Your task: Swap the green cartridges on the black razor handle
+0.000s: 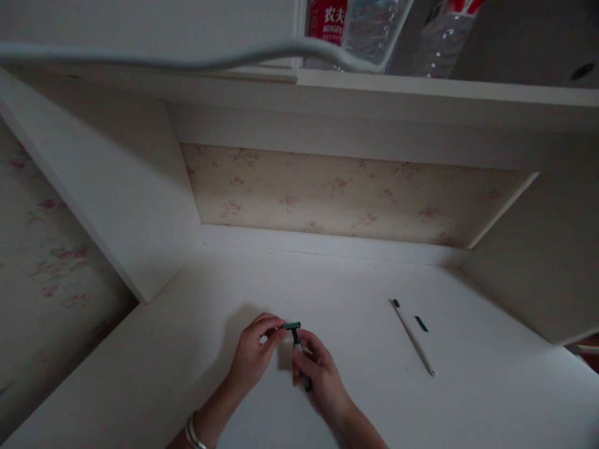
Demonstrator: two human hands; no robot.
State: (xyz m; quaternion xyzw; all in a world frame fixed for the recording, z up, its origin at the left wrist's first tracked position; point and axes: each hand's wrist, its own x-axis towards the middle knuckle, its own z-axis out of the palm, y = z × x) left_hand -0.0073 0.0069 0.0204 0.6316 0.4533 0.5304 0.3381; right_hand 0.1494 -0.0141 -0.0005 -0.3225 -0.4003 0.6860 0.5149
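A razor [291, 325] with a green-edged head and a dark and light handle is held above the white desk, head up. My right hand [325, 377] wraps its fingers round the handle, whose dark lower end shows below them. With thumb and fingertips pinched, my left hand [255, 352] grips the left end of the razor head. To the right, a white toothbrush [414, 340] with dark bristles lies slanted on the desk. A small dark green strip [422, 323] lies beside it; its exact kind is unclear.
White panels flank the desk [365, 405] at left [121, 168] and right [538, 268]. Overhead, a shelf [421, 90] holds clear plastic bottles [440, 47] and a red-labelled pack [326, 22]. A white cable [140, 59] runs across the shelf's front.
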